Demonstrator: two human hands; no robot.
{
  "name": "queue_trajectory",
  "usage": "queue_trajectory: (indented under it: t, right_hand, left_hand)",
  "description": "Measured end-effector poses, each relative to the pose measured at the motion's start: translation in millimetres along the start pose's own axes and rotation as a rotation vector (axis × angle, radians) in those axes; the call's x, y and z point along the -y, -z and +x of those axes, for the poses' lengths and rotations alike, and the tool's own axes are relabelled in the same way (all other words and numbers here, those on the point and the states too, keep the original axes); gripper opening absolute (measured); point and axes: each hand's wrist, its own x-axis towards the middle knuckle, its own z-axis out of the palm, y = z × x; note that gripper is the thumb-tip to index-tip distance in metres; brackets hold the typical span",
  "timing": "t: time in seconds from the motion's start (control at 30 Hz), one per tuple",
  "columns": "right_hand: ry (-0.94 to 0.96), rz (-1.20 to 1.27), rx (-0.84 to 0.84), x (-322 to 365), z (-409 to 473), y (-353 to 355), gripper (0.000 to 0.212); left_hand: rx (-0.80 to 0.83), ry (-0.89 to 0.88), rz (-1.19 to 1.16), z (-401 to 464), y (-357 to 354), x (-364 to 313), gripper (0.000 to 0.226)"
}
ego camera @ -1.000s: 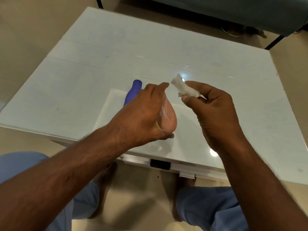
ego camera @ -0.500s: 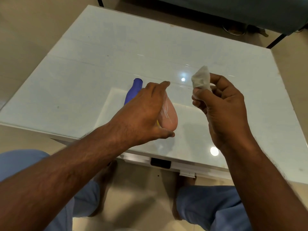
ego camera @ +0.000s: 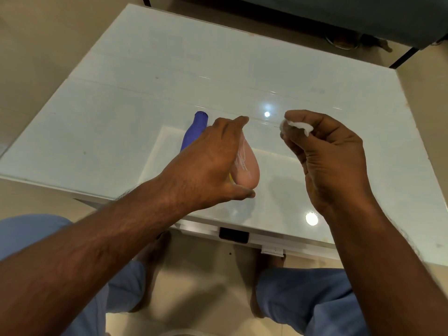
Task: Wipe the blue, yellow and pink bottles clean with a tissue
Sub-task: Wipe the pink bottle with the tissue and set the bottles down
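bottles (ego camera: 247,166) on table (ego camera: 121,98), tissue (ego camera: 299,126) to their right

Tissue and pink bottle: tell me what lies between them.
Nothing. In the head view the tissue, pinched in the right hand, is apart from the pink bottle held by the left hand; only bare table shows between.

A glossy white table (ego camera: 150,88) fills the space under and beyond the hands, with ceiling lights mirrored in its top. Beige floor (ego camera: 31,44) lies around it. Past the far edge, beyond the hands, sits dark furniture (ego camera: 339,13) on black legs.
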Motion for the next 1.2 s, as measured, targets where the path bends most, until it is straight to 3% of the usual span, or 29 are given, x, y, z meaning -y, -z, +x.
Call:
queue_trajectory:
  t: [0.2, 0.3, 0.4, 0.57, 0.67, 0.83, 1.0, 1.13, 1.2]
  right_hand:
    - [-0.110, 0.173, -0.001, 9, -3, -7, 0.015]
    - [-0.152, 0.277, -0.009, 15, -5, -11, 0.023]
    - [-0.074, 0.087, 0.031, 9, -3, -8, 0.014]
    - [0.074, -0.356, 0.198, -5, -3, -2, 0.036]
    - [0.090, -0.404, 0.198, -9, -4, -4, 0.024]
    - [0.061, -0.314, 0.168, -3, -2, -1, 0.017]
    - [-0.067, -0.174, 0.236, -4, -5, -3, 0.026]
    - [-0.037, -0.049, 0.232, 1, -3, -3, 0.020]
    - [0.046, -0.076, 0.245, 2, -3, -2, 0.019]
  left_hand:
    - [0.009, 0.007, -0.007, 1, -1, 1, 0.126]
    - [0.013, 0.007, -0.012, 1, -1, 0, 0.125]
    - [0.024, 0.012, -0.036, 2, 0, 1, 0.124]
    - [0.028, -0.004, -0.119, 2, 2, 0, 0.124]
    - [-0.005, -0.018, -0.201, 3, 1, -1, 0.127]
    - [-0.143, 0.064, -0.484, 5, 2, -4, 0.123]
    - [-0.145, 0.206, -0.822, 10, 5, -1, 0.118]
    - [-0.143, 0.254, -1.128, 12, 6, 0, 0.108]
    - [-0.119, 0.241, -1.165, 12, 6, 0, 0.105]
